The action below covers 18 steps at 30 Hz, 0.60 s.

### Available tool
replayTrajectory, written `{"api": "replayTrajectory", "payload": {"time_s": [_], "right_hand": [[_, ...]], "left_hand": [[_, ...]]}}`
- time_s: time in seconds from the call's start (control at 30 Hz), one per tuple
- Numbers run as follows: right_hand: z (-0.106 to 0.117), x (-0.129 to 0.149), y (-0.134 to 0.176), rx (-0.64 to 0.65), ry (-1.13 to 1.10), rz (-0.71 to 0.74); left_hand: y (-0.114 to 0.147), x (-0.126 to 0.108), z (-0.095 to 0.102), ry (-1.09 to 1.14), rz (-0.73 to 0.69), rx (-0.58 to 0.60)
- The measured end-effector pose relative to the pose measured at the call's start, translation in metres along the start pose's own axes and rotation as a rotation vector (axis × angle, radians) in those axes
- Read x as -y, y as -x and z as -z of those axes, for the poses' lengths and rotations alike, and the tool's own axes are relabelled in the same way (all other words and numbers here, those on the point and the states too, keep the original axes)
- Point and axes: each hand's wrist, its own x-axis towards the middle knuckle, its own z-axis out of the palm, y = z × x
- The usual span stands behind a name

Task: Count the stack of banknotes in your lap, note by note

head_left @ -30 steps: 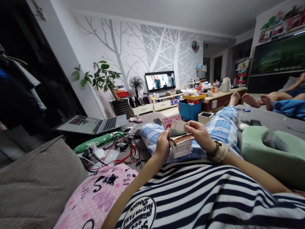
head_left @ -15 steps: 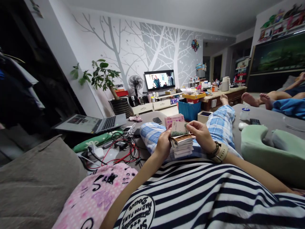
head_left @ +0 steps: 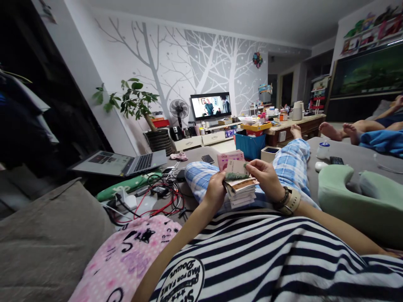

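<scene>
My left hand (head_left: 216,188) is closed round a thick, folded stack of banknotes (head_left: 242,193), held above my lap. Pink 100 notes (head_left: 231,157) stand up behind the rest. In front of them a green banknote (head_left: 236,170) lies across the stack, with a brownish note showing just under it. The thumb and fingers of my right hand (head_left: 265,176) pinch the green note's right edge. The lower part of the stack shows several folded layers. My left fingers are mostly hidden behind the notes.
A laptop (head_left: 126,162) and tangled cables (head_left: 166,193) lie to my left. A phone (head_left: 208,159) is beyond my knee. On my right are a green neck pillow (head_left: 336,188), a white mouse (head_left: 321,166) and a remote (head_left: 336,160). Another person's feet (head_left: 330,131) rest farther right.
The green note has shifted slightly and lies at a different angle, showing more of its face. Both hands have stayed in nearly the same place.
</scene>
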Motion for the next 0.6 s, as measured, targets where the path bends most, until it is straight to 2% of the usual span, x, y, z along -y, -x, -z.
{"api": "replayTrajectory", "payload": {"time_s": [0.13,0.6], "right_hand": [[-0.0003,-0.0014,0.0002,-0.006,-0.009,0.003],[-0.0026,0.0044,0.0042,-0.048,-0.009,0.062]], "left_hand": [[0.0004,-0.0003,-0.0002,0.014,0.030,0.080],[-0.0006,-0.0009,-0.0006,0.009,0.034,0.036]]}}
